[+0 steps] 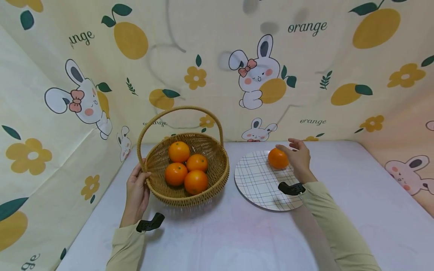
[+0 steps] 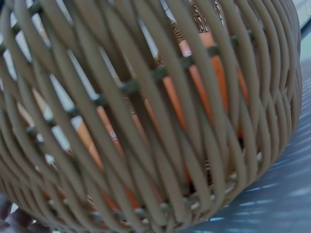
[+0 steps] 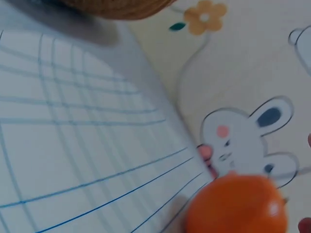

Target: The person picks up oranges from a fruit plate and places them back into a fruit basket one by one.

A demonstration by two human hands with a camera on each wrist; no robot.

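Observation:
My left hand [image 1: 136,192] grips the left rim of a wicker basket [image 1: 190,201] with a tall arched handle, thumb over the edge. Several oranges [image 1: 196,182] lie inside it; through the weave the left wrist view shows orange patches [image 2: 218,82]. On the right, a lone orange [image 1: 278,159] sits toward the back of a white plate [image 1: 261,188] with a grid pattern. My right hand [image 1: 300,160] hovers just right of that orange, thumb and fingers spread. In the right wrist view, fingertips [image 3: 305,225] show at the right edge, apart from the orange [image 3: 238,206].
Basket and plate stand side by side on a white-covered table [image 1: 217,241]. Behind them rises a cloth backdrop [image 1: 210,34] printed with rabbits, flowers and oranges, and it wraps round both sides. Each wrist wears a black device [image 1: 150,223].

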